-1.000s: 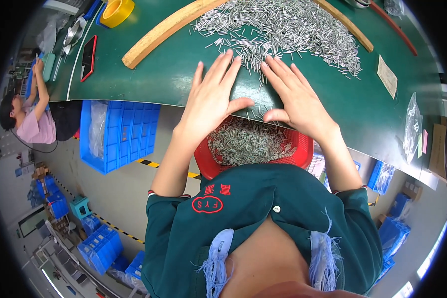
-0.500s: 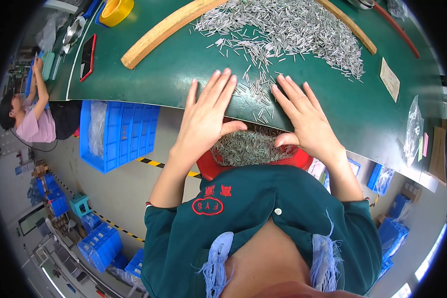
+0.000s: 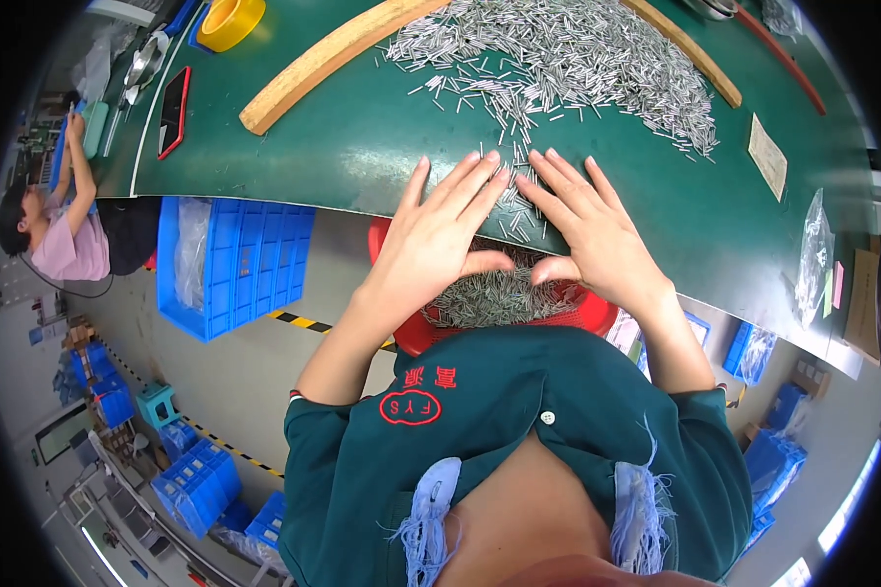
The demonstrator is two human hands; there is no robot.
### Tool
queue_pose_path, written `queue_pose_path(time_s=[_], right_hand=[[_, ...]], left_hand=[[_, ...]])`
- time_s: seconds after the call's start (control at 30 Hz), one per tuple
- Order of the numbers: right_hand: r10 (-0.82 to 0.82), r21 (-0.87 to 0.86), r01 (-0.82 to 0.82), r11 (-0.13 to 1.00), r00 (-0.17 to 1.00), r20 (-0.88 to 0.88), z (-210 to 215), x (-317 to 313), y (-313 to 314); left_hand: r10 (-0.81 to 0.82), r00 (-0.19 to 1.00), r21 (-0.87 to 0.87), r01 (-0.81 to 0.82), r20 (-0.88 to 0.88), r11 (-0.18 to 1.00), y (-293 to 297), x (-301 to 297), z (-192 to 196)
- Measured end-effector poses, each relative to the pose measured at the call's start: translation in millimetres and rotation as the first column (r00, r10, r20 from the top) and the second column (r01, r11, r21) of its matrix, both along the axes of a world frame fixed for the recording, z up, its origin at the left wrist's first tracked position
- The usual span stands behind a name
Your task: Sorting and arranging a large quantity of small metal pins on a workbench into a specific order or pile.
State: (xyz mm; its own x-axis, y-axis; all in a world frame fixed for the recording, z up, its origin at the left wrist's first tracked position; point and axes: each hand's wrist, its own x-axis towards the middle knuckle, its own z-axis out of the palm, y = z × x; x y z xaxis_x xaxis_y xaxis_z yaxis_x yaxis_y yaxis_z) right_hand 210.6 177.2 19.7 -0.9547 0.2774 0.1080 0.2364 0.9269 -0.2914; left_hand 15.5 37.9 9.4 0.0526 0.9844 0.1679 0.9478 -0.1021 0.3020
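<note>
My left hand (image 3: pixel 442 217) lies open with fingers spread near the table's front edge. Opposite it, my right hand (image 3: pixel 592 223) is open too, fingers stretched toward the far side. Between my fingertips runs a narrow trail of small metal pins (image 3: pixel 522 201) on the green tabletop (image 3: pixel 333 161). Farther back, a large heap of the same pins (image 3: pixel 597 59) covers the middle of the table. Just below the edge, close to my body, a red basket (image 3: pixel 597 315) holds many more pins (image 3: pixel 489 301); my hands and the table partly hide it.
Wooden strips (image 3: pixel 333 64) flank the heap. On the left are a phone (image 3: pixel 173 112) and a yellow tape roll (image 3: pixel 229 22). A paper card (image 3: pixel 768 157) and a plastic bag (image 3: pixel 813 256) lie right. A blue crate (image 3: pixel 264 259) stands below the table; a person (image 3: pixel 73 235) sits far left.
My left hand has moved right, and my right hand has shifted slightly left, so the gap between them is narrower. The pins of the trail lie closer together between my fingers.
</note>
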Motion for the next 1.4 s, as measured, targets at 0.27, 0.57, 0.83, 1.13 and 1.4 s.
queue_pose_path(time_s=[0.27,0.57,0.83,1.13,1.4], right_hand=[[-0.019,-0.035,0.019,0.999,1.0,0.004,-3.4,3.7,1.1],[0.046,0.01,-0.046,0.999,0.999,0.011,-3.6,-5.4,-0.5],[0.199,-0.124,-0.199,0.972,0.98,-0.011,0.2,24.8,-18.4],[-0.019,0.007,0.019,1.0,0.996,-0.087,-7.9,-17.9,6.8],[-0.074,0.048,0.078,0.996,0.993,-0.095,-8.3,-18.6,9.2]], left_hand=[[0.081,0.996,-0.021,-0.081,0.027,0.997,-12.7,-6.5,1.5],[0.055,0.998,0.0,-0.055,0.039,0.999,-7.9,3.8,1.9],[-0.117,0.978,-0.031,0.124,0.17,0.992,-35.3,4.1,1.0],[0.093,0.995,0.141,-0.087,-0.039,0.986,12.4,-14.5,-4.2],[0.088,0.995,0.173,-0.096,0.054,0.98,27.1,-16.2,0.1]])
